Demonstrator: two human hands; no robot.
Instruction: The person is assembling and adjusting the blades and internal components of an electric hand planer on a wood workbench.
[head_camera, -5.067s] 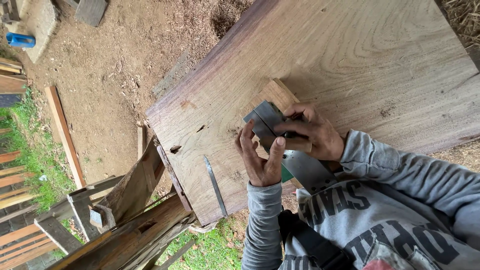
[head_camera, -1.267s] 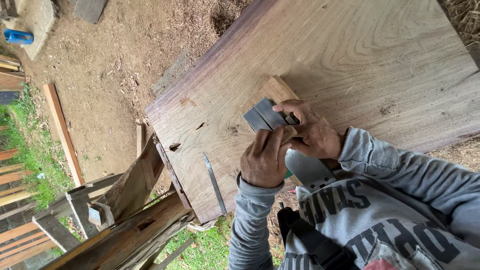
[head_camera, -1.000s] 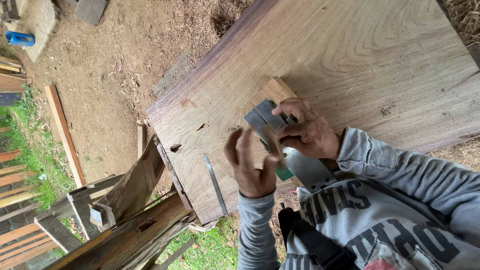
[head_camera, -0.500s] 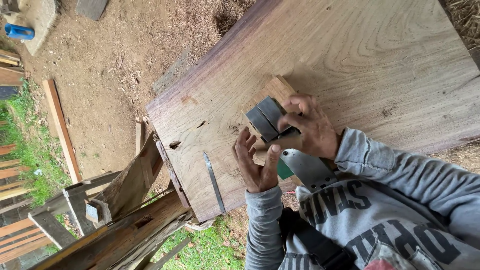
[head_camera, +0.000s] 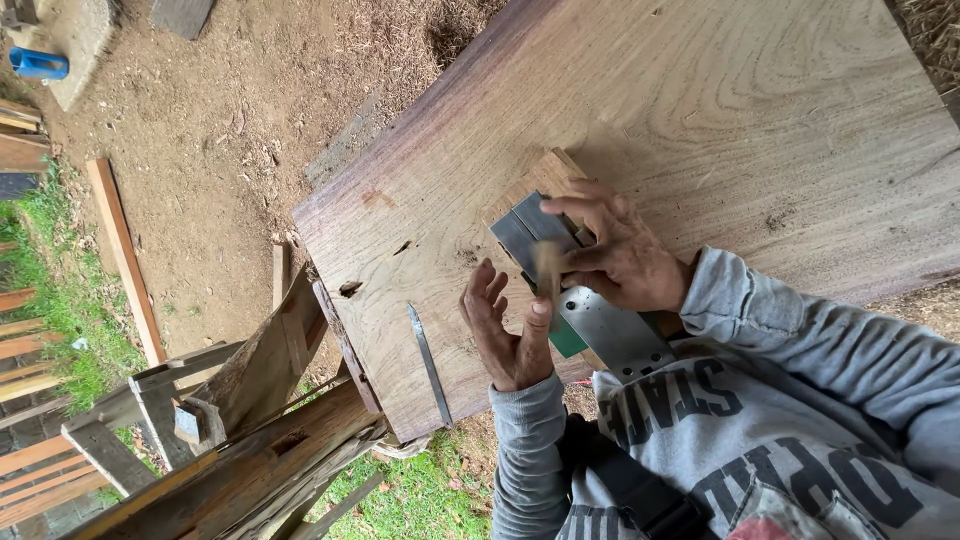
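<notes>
1. The right hand (head_camera: 625, 260) has its fingers (head_camera: 578, 206) curled down onto a grey metal-bodied planing tool (head_camera: 575, 290), pressing it against the wide brown wooden slab desk (head_camera: 700, 110).
2. The left hand (head_camera: 508, 330) is open, fingers (head_camera: 485, 290) loosely spread; its thumb seems to touch the tool's blurred edge.
3. A thin grey metal blade (head_camera: 429, 362) lies on the slab, near the left hand.

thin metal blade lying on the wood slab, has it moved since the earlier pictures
No. The thin metal blade lies at the same spot on the large wooden slab, just below the dark knot hole, near the slab's edge.
</notes>
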